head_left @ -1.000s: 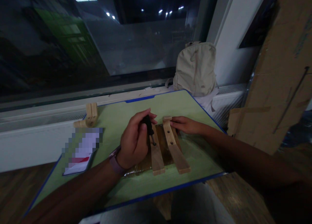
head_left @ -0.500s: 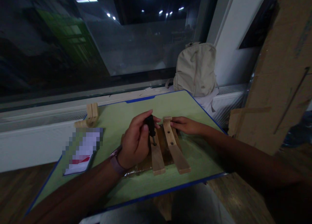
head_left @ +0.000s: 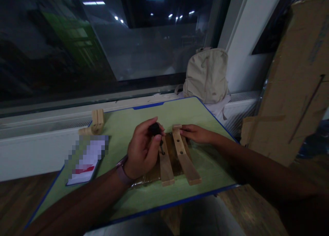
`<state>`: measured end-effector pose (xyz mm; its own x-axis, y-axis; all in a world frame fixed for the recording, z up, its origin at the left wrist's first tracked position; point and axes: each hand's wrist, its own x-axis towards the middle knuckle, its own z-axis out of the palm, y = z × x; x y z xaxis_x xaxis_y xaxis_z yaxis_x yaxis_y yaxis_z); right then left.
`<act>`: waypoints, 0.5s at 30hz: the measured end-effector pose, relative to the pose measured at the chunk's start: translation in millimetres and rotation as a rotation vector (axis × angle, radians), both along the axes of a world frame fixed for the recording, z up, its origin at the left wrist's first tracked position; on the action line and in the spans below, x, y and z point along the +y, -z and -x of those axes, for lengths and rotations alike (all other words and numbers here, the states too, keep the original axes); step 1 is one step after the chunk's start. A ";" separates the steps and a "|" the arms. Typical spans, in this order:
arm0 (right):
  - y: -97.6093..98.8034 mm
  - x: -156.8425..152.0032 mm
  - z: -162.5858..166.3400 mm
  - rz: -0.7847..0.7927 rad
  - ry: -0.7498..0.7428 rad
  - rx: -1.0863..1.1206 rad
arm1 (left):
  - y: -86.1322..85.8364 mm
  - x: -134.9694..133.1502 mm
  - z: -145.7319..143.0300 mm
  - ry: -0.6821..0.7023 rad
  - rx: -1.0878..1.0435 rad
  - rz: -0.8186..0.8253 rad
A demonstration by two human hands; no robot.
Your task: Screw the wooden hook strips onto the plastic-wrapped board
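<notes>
Green counter (head_left: pixel 123 126) carries two wooden slats (head_left: pixel 185 157); left hand (head_left: pixel 142 150) grips a black screwdriver (head_left: pixel 156 133) upright over one, right hand (head_left: pixel 196 133) presses the other steady.

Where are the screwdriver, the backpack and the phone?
screwdriver (head_left: pixel 155 129), head view, on its black handle.
backpack (head_left: pixel 207 75), head view, middle of its beige front.
phone (head_left: pixel 86 162), head view, middle of its blurred face.

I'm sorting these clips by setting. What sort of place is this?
Probably an office or study room at night: a green table stands by a large dark window reflecting ceiling lights, with a backpack on the sill.
</notes>
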<state>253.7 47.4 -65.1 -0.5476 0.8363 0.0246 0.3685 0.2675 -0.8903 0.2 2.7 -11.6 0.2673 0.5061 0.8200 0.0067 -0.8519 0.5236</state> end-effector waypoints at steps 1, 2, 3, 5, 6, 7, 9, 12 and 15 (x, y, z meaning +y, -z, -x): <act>0.0 0.1 0.1 -0.001 -0.003 0.000 | 0.7 -0.6 -0.5 0.035 -0.010 0.013; -0.2 0.1 0.3 -0.006 -0.001 -0.001 | 1.2 -0.7 -0.6 0.070 -0.008 0.025; -0.6 -0.1 0.5 -0.011 0.000 -0.006 | 1.4 -0.3 -0.3 0.104 0.005 0.029; -1.7 -1.0 0.8 -0.026 0.008 -0.018 | 0.7 1.6 1.0 0.128 0.037 -0.004; -2.2 -1.6 0.8 -0.035 0.016 -0.022 | -0.2 2.7 1.9 0.107 0.049 -0.042; -2.6 -2.1 0.7 -0.042 0.024 -0.026 | -1.4 3.6 2.8 0.061 0.059 -0.087; -2.8 -2.8 0.5 -0.053 0.036 -0.030 | -4.1 4.2 4.3 -0.077 0.090 -0.143; -1.9 -2.4 0.4 -0.045 0.036 -0.023 | -6.0 2.3 5.3 -0.220 0.143 -0.146; -0.9 -1.4 0.9 -0.019 0.015 -0.005 | -2.3 -0.8 4.5 -0.187 0.161 -0.092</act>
